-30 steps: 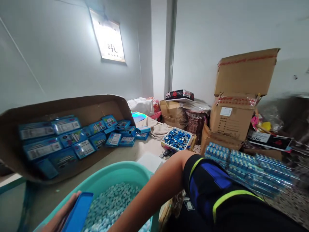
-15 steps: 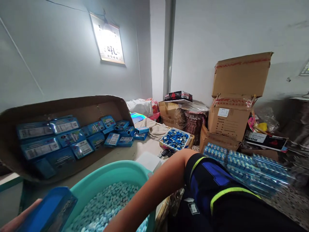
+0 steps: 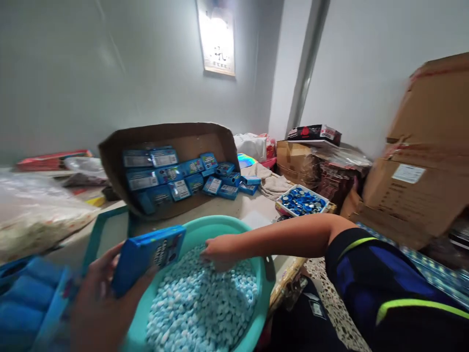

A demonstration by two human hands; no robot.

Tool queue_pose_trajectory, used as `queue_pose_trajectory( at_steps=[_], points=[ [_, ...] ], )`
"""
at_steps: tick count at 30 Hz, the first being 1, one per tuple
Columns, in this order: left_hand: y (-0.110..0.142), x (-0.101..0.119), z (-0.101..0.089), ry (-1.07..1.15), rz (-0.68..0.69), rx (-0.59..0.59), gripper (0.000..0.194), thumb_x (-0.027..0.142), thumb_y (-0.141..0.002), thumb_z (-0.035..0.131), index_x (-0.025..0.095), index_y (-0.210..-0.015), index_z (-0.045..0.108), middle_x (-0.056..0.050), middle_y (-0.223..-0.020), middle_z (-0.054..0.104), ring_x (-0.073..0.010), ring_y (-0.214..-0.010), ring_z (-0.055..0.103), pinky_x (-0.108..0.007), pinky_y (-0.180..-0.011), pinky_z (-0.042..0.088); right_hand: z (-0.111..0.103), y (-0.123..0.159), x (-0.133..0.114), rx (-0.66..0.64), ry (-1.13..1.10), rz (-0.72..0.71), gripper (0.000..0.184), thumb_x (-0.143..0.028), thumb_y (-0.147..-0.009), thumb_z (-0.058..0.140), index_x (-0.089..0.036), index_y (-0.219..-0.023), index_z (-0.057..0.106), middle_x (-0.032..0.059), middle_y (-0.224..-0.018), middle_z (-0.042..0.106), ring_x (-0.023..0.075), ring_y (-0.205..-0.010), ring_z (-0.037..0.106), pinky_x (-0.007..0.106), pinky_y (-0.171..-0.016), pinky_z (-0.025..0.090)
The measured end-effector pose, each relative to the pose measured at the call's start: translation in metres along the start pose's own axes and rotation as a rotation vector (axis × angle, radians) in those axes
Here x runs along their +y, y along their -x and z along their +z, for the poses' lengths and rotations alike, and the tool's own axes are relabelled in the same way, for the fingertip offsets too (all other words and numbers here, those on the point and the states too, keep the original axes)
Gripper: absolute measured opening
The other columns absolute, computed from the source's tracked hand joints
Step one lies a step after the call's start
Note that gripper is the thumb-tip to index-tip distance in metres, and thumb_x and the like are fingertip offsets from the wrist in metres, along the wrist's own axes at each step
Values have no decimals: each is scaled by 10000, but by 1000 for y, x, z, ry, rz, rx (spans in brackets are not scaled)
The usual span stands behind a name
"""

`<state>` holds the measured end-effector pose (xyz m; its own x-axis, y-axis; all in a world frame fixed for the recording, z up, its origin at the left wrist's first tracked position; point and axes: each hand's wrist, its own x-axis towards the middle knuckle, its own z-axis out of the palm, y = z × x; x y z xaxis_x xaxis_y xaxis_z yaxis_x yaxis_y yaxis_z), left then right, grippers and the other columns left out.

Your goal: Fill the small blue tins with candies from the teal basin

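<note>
My left hand (image 3: 97,305) is closed round a flat blue box (image 3: 146,256) and holds it over the near left rim of a teal basin (image 3: 262,298). The basin is full of small pale blue and white tablets (image 3: 200,313). My right hand (image 3: 218,252) reaches across into the basin, fingers curled down into the tablets at the far side. What the fingers hold is hidden. My right arm wears a dark sleeve with blue and yellow-green stripes (image 3: 370,278).
A cardboard box on its side (image 3: 176,134) holds several blue boxes behind the basin. A white tray of blue caps (image 3: 302,200) sits at the table's right. Stacked cartons (image 3: 417,171) stand at right. A plastic bag (image 3: 36,215) and blue packs (image 3: 25,303) lie at left.
The view has swung left and down. My right hand, out of view before, is now in the tablets. The blue box in my left hand has turned its printed face up.
</note>
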<state>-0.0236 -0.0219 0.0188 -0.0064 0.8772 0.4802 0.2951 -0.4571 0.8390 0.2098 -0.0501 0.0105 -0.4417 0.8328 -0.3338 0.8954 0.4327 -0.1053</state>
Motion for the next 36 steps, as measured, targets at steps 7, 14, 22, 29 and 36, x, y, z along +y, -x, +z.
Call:
queue_pose_trajectory(
  at_steps=[7, 14, 22, 29, 36],
  points=[
    [3, -12, 3, 181, -151, -7, 549, 429, -516, 907, 465, -993, 639, 94, -1029, 740, -352, -1135, 737, -520, -984, 629, -1, -48, -31, -58, -327, 104, 1249, -735, -611, 874, -267, -1655, 374, 229, -1621, 405, 528, -1476, 437, 642, -1090, 517],
    [1, -8, 9, 198, -128, -100, 728, 312, -521, 928, 355, -1072, 455, 44, -1034, 634, -263, -932, 736, -419, -810, 642, 5, -32, -63, -183, -413, -202, 1058, -747, -668, 866, -314, -1569, 518, 146, -1619, 452, 455, -1543, 378, 628, -1249, 350],
    [5, -16, 8, 149, -93, -307, 560, 297, -628, 885, 246, -1038, 507, 58, -794, 598, -157, -684, 633, -253, -608, 489, 20, 23, -59, -326, -263, -368, 803, -549, -865, 801, -173, -1537, 572, 174, -1484, 625, 339, -1343, 603, 429, -1157, 445],
    [0, -34, 22, 210, -92, -251, 623, 58, -522, 887, 219, -965, 479, 48, -868, 514, -104, -713, 536, -238, -573, 413, 19, 38, -50, -466, -179, -295, 802, -414, -797, 803, -224, -1542, 574, 136, -1325, 736, 323, -1126, 710, 385, -891, 527],
    [4, -33, 20, 121, -121, -245, 965, 111, -615, 970, 246, -1439, 488, 2, -1027, 578, -142, -816, 593, -287, -698, 488, 21, 38, -53, -433, 1, -326, 564, -285, -823, 745, -267, -1385, 700, 92, -1078, 789, 271, -958, 723, 343, -758, 487]
  ],
)
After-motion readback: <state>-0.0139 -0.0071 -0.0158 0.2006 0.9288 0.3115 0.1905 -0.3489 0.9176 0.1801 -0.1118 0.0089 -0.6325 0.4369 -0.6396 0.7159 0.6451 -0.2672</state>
